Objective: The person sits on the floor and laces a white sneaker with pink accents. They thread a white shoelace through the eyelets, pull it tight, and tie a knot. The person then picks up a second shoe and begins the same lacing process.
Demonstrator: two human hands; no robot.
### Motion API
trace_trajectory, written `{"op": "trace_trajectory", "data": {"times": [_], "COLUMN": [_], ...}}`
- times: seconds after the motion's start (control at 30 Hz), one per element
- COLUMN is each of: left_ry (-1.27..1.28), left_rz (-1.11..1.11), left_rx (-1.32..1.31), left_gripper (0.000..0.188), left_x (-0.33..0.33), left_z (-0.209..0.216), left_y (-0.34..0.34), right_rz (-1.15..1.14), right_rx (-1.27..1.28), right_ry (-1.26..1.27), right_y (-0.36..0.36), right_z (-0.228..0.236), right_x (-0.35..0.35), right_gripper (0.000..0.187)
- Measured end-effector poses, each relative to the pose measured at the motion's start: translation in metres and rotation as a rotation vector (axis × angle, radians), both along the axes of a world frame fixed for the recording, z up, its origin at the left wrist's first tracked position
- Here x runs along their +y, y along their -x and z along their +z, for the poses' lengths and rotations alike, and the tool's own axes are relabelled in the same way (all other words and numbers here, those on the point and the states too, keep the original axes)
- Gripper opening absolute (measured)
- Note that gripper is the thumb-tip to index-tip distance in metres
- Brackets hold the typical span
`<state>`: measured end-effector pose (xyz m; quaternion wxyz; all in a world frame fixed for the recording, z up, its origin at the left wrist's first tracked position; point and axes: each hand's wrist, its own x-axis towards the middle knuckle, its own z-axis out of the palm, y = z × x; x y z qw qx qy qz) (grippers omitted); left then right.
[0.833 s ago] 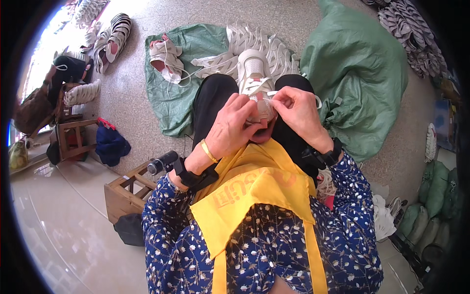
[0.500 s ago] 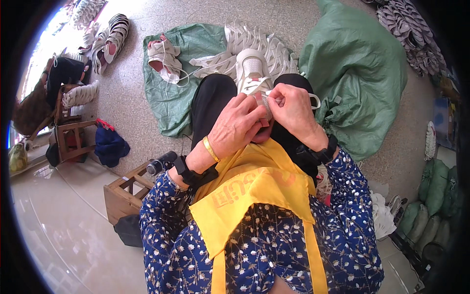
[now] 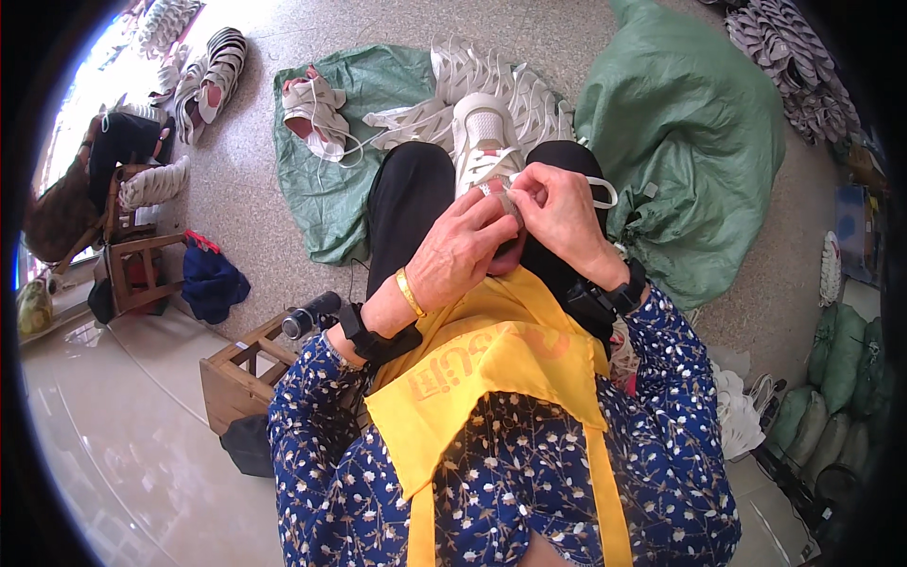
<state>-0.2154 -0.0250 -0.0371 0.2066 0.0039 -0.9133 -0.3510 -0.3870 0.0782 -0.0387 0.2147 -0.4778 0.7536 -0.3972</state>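
A white and beige sneaker (image 3: 486,128) with a pink lining lies between my knees, its toe pointing away from me. White lace (image 3: 491,168) crosses its front part. My left hand (image 3: 460,244) bends over the shoe's tongue and opening on the left side, its fingertips pinched on the upper. On the right side, my right hand (image 3: 563,215) pinches the white shoelace between thumb and forefinger, close to the left fingertips. A loop of the lace (image 3: 607,194) sticks out beyond the right hand. The exact eyelets under the fingers are hidden.
Beyond my knees, many white shoe uppers (image 3: 505,80) lie in a row on a green sheet (image 3: 326,203), with a single laced shoe (image 3: 315,113) at left. A bulging green sack (image 3: 680,142) stands at right. A wooden stool (image 3: 241,378) is by my left elbow.
My left fingers have shifted slightly forward on the shoe, covering the pink tab that showed before. The right hand stays pinched on the lace, drawn a little toward the left one.
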Motion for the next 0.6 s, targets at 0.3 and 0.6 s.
{"op": "trace_trajectory", "data": {"times": [0.3, 0.6], "left_ry": [-0.101, -0.115], "left_rz": [0.065, 0.4], "left_rx": [-0.018, -0.02], "left_gripper": [0.024, 0.018], "left_x": [0.001, -0.014], "left_z": [0.004, -0.012], "left_y": [-0.003, 0.001], "right_rz": [0.017, 0.086], "right_rx": [-0.441, -0.51], "right_ry": [-0.043, -0.014], "right_y": [0.011, 0.016], "right_z": [-0.024, -0.028], "right_x": [-0.005, -0.013], "right_gripper": [0.012, 0.012]}}
